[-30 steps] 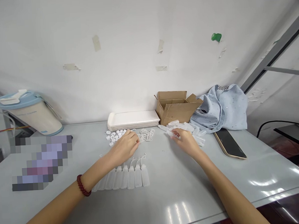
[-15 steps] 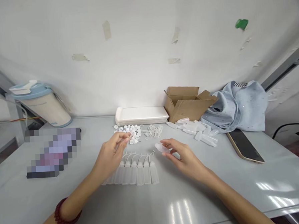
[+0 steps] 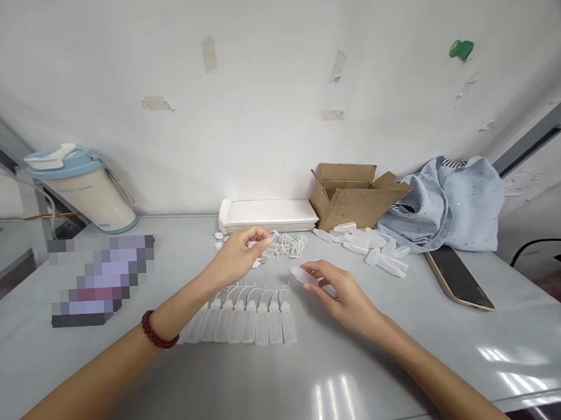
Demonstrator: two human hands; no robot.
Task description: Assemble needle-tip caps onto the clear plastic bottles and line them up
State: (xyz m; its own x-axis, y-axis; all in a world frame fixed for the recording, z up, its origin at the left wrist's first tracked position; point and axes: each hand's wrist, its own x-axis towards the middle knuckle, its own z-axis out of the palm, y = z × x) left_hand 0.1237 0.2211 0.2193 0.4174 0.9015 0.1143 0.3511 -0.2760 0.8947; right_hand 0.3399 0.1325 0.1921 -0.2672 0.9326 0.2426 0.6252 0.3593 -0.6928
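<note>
My right hand (image 3: 344, 291) holds a small clear plastic bottle (image 3: 303, 276) by its body, just above the table. My left hand (image 3: 240, 257) reaches forward over the pile of white caps (image 3: 220, 240), fingers pinched together near the heap of thin white tethered pieces (image 3: 288, 246); what it pinches is too small to name. Below both hands lies a row of several clear bottles (image 3: 248, 312) with white tips, side by side. More loose clear bottles (image 3: 371, 246) lie in a pile to the right.
A stack of white trays (image 3: 266, 215) and an open cardboard box (image 3: 350, 197) stand against the wall. A blue cloth bag (image 3: 449, 204) and a dark phone (image 3: 459, 278) lie at right. A blue-lidded bucket (image 3: 79, 192) sits at far left.
My left hand moved from near the bottle row forward and right toward the caps and tethered pieces. My right hand stayed put with the bottle it lifted from the right pile.
</note>
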